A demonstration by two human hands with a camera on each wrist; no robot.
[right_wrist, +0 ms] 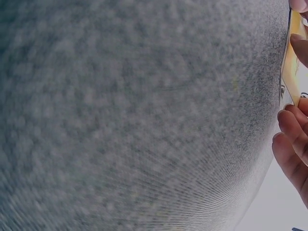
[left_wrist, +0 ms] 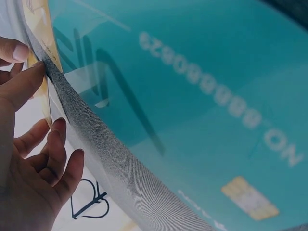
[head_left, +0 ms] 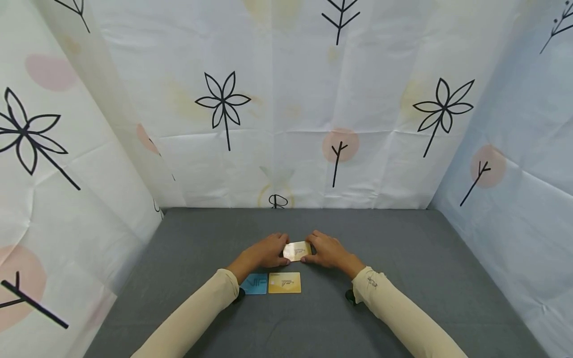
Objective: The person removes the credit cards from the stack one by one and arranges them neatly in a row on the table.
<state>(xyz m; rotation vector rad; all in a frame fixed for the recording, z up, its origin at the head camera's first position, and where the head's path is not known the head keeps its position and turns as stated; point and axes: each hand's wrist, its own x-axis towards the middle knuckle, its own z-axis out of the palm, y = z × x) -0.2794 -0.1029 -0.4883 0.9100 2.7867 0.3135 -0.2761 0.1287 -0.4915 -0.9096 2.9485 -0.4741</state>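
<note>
Over the grey fabric tabletop (head_left: 380, 223), the left hand (head_left: 270, 251) and right hand (head_left: 330, 251) pinch opposite ends of a glossy gold rectangular card (head_left: 297, 251), beyond a flat yellow rectangular card (head_left: 284, 283). Uneven squeezing could bow it or let a slick corner slip.

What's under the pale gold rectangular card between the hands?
Grey fabric tabletop shows around the pale gold rectangular card, held by the left hand and right hand. Whatever lies directly beneath it is covered.
</note>
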